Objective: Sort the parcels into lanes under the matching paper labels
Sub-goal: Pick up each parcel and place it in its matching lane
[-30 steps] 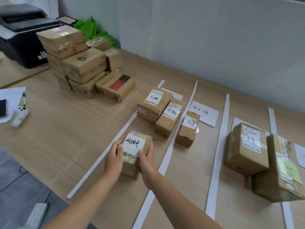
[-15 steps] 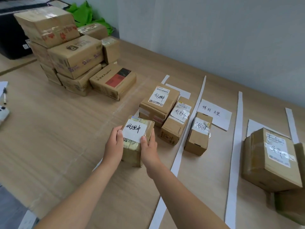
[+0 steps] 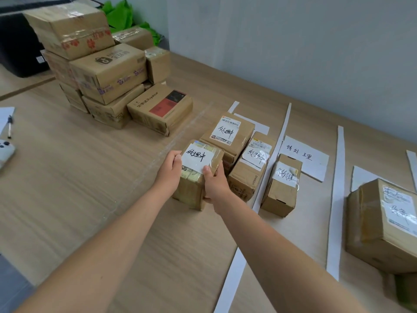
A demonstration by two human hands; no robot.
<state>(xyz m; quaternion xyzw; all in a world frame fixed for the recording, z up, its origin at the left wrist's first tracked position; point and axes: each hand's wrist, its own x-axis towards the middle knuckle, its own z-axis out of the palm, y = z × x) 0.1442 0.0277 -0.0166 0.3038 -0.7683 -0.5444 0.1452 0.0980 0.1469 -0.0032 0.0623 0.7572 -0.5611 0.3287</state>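
A small brown parcel (image 3: 194, 184) with a white handwritten label sits on the wooden table, just in front of two labelled parcels (image 3: 228, 137) (image 3: 251, 166) in the left lane. My left hand (image 3: 170, 171) grips its left side. My right hand (image 3: 215, 184) grips its right side, thumb on the label's edge. A paper lane label (image 3: 304, 158) lies in the middle lane behind another small parcel (image 3: 282, 186). A larger parcel (image 3: 383, 224) stands in the right lane.
A stack of unsorted cardboard boxes (image 3: 99, 71) stands at the back left, with a flat box (image 3: 161, 108) in front of it. White paper strips (image 3: 335, 199) mark the lanes. A pen (image 3: 9, 126) and a white device (image 3: 5, 152) lie at the left edge.
Both hands have pushed the small parcel forward, away from me, until it sits close against the labelled parcels in the left lane. The camera has shifted closer and to the left.
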